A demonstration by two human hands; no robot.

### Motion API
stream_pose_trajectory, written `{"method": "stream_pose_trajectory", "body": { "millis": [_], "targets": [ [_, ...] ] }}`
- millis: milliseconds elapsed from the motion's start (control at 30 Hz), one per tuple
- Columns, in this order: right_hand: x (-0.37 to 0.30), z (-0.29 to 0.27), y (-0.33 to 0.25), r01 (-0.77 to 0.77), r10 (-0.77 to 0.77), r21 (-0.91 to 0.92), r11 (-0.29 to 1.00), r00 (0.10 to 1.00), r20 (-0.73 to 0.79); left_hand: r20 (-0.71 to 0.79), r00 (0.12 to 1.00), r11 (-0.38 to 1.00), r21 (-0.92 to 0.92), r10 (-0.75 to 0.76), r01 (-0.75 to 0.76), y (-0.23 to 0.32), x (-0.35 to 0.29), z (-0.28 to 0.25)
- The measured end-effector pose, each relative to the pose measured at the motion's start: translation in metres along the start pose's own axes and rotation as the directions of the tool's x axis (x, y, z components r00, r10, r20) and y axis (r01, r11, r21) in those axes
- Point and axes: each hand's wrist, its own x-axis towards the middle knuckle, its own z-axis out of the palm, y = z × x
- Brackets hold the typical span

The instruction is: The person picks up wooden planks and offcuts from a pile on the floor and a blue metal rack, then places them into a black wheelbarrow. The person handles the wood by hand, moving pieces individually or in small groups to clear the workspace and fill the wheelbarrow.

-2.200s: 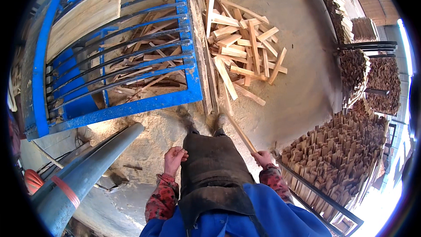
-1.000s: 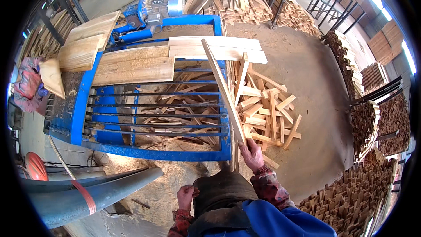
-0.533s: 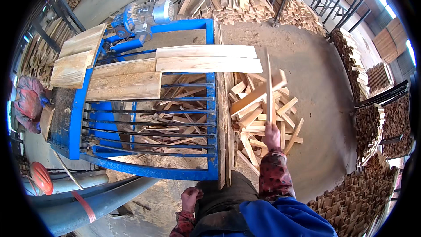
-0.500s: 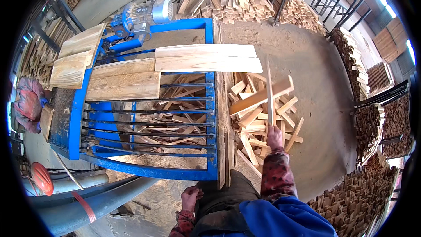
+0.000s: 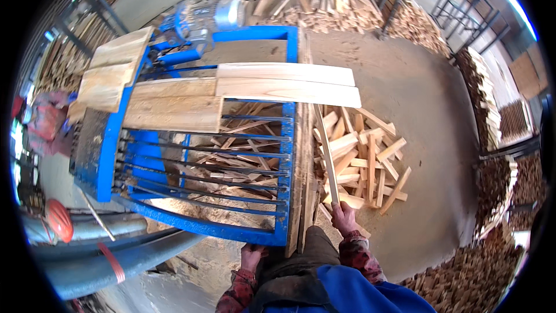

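My right hand (image 5: 345, 219) is closed round the near end of a long, thin wooden strip (image 5: 327, 156). The strip points away from me, beside the board edge of the blue metal frame (image 5: 202, 224) and over a loose pile of short wooden offcuts (image 5: 370, 162). Low at the frame's near corner is my left hand (image 5: 252, 257), its fingers curled close under the edge; what they hold, if anything, is hidden. Two pale planks (image 5: 284, 81) lie side by side across the frame's bars, overhanging its right side. Rougher boards (image 5: 174, 104) adjoin them on the left.
A motor (image 5: 211, 16) sits at the frame's far left corner. A blurred person (image 5: 46, 124) stands at the left end. More offcuts (image 5: 249, 156) lie beneath the bars. Stacked wood (image 5: 469, 278) lines the right, with another heap (image 5: 324, 8) behind. Large pipes (image 5: 145, 261) run at near left.
My right hand has drawn the strip nearer and to the left. The thick stick tilted above the pile no longer shows there. My left hand has come up to the frame's edge.
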Motion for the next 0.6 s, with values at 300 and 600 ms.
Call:
{"method": "stream_pose_trajectory", "body": {
  "millis": [300,600],
  "targets": [
    [-0.022,-0.014,0.004,-0.251,0.216,0.321,0.913,0.966,0.140,0.053,0.993,0.992,-0.075,0.102,-0.098,0.006,-0.017,-0.001],
    [-0.019,-0.061,-0.046,0.179,-0.053,0.389,0.904,0.948,-0.313,0.198,0.958,0.977,0.008,0.207,-0.212,0.058,-0.064,0.012]
  ]
}}
